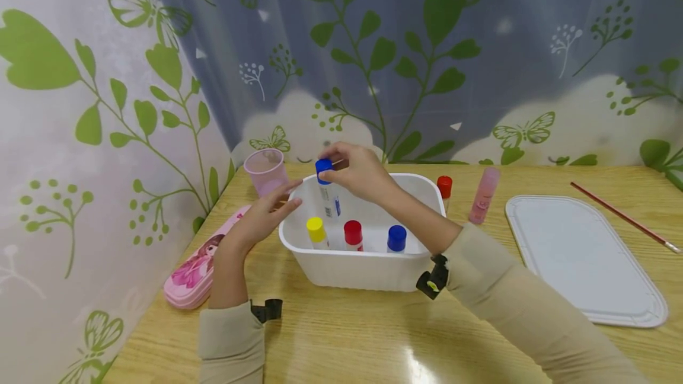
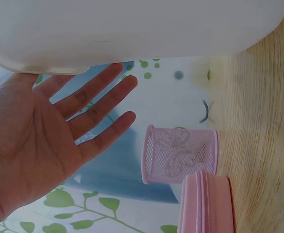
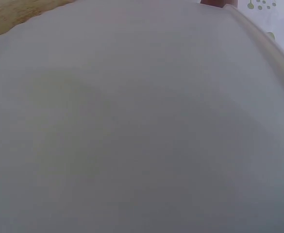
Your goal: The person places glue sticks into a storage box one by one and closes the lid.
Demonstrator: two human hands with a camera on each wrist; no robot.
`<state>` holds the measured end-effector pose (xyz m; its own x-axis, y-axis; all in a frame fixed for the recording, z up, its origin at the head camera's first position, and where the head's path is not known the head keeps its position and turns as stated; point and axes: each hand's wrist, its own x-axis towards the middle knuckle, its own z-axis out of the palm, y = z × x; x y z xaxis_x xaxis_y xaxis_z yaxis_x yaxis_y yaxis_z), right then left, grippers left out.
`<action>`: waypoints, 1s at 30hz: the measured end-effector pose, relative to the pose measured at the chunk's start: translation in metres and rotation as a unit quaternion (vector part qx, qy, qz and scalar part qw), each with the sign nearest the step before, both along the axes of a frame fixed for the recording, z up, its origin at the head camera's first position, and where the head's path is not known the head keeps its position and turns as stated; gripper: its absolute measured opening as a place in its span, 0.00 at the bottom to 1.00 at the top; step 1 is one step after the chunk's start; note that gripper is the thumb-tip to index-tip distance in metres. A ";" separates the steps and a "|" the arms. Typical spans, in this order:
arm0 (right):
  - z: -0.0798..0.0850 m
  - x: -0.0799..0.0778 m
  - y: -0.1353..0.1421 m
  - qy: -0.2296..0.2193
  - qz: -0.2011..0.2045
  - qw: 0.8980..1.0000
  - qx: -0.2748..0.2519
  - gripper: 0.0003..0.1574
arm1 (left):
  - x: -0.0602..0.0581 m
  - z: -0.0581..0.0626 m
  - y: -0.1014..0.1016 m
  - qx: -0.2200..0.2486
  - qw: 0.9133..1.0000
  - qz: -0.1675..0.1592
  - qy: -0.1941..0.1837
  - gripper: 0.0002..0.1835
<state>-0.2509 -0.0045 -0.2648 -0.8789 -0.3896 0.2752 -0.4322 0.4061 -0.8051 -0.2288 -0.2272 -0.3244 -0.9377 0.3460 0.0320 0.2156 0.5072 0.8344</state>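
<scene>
My right hand (image 1: 360, 173) pinches the blue cap of a small white-labelled bottle (image 1: 326, 191), which hangs upright in the far left part of a white plastic bin (image 1: 352, 271). In the bin stand a yellow-capped bottle (image 1: 316, 230), a red-capped bottle (image 1: 353, 233) and another blue-capped bottle (image 1: 396, 238). My left hand (image 1: 261, 218) rests at the bin's left rim. Its fingers are extended in the left wrist view, where the hand (image 2: 40, 136) lies under the bin wall (image 2: 132, 29). The bin's pale surface (image 3: 142, 126) fills most of the right wrist view.
A pink pencil case (image 1: 194, 274) and a pink mesh cup (image 1: 265, 170) stand at left. Right of the bin are a red-capped bottle (image 1: 444, 187), a pink bottle (image 1: 484, 195), a white tray-like board (image 1: 581, 259) and a red pencil (image 1: 624, 216). A patterned curtain (image 1: 405, 64) borders the table.
</scene>
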 end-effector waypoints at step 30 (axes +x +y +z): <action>-0.032 0.003 -0.016 -0.093 0.012 0.995 0.022 0.16 | 0.002 0.001 0.001 -0.010 1.000 -0.001 0.014 0.31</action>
